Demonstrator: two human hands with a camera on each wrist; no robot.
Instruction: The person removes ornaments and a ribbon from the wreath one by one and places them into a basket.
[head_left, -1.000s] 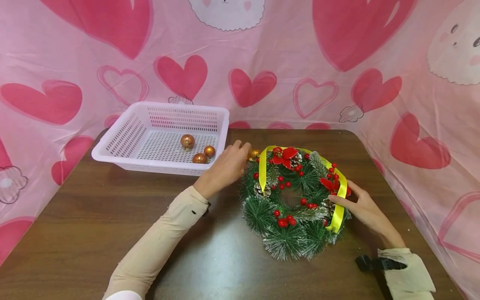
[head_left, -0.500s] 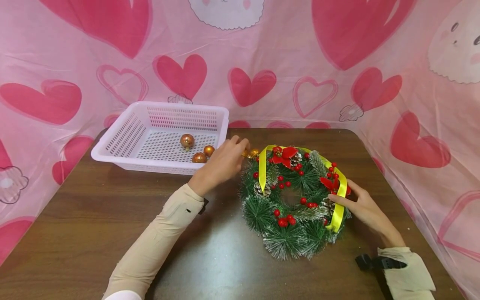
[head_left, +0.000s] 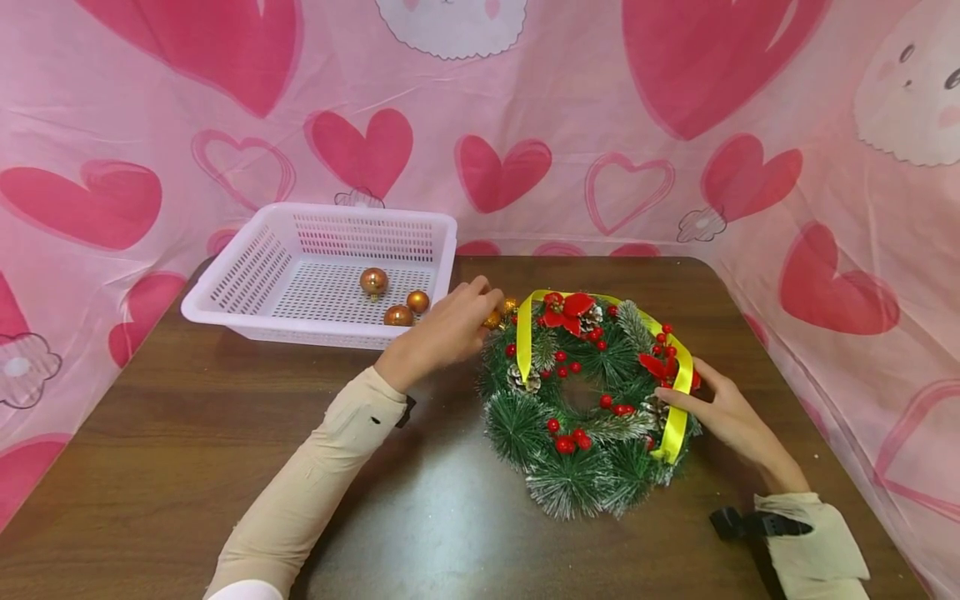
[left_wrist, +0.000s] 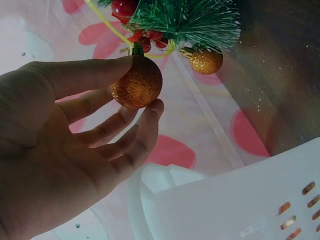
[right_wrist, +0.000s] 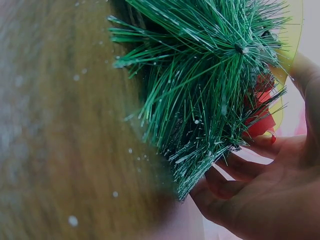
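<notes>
A green Christmas wreath (head_left: 517,429) with red berries, pinecones, red flowers and a yellow ribbon (head_left: 678,417) lies on the table. At its upper left, my left hand (head_left: 442,329) pinches a gold glitter bauble (left_wrist: 137,82) between thumb and fingertips, as the left wrist view shows closely. Another gold bauble (left_wrist: 206,62) hangs at the wreath's edge beside it. My right hand (head_left: 727,421) grips the wreath's right side, its thumb over the ribbon. In the right wrist view, its fingers (right_wrist: 235,170) reach behind the green needles and are partly hidden.
A white perforated basket (head_left: 315,333) stands at the back left, close to my left hand. Inside are a bronze bauble (head_left: 374,282) and two more baubles. Pink heart-printed cloth (head_left: 585,100) hangs behind and beside the brown table (head_left: 187,433).
My left hand has shifted slightly left from the wreath's edge, and more of the gold bauble it pinches shows in the head view. My right hand and the wreath have stayed put.
</notes>
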